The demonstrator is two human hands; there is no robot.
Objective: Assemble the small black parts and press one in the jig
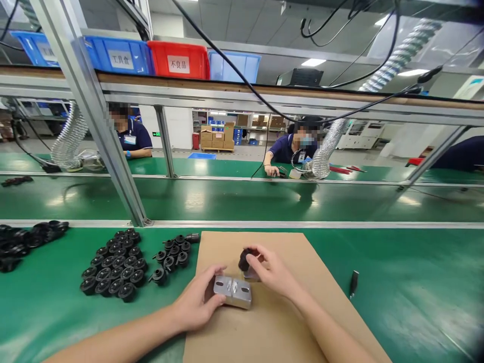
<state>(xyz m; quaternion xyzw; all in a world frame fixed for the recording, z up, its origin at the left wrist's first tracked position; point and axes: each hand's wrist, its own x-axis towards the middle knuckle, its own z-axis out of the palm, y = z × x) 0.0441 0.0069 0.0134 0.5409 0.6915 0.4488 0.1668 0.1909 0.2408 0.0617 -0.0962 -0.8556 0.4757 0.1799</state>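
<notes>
The left hand point(198, 301) grips a small metal block point(233, 292) by its left end, on a cardboard sheet point(272, 322) that lies on the green worktop point(416, 282). The right hand point(271, 272) pinches a black round part point(244, 260) w/ fingertips, just above the block's far edge. More black parts point(115, 269) lie in groups to the left. A small dark tool point(354, 283) lies to the right, well apart.

Factory assembly line under ceiling lights.
Green tabletop point(397, 282), aluminium frame post point(94, 116), blue and red bins point(177, 59) on the shelf above.
</notes>
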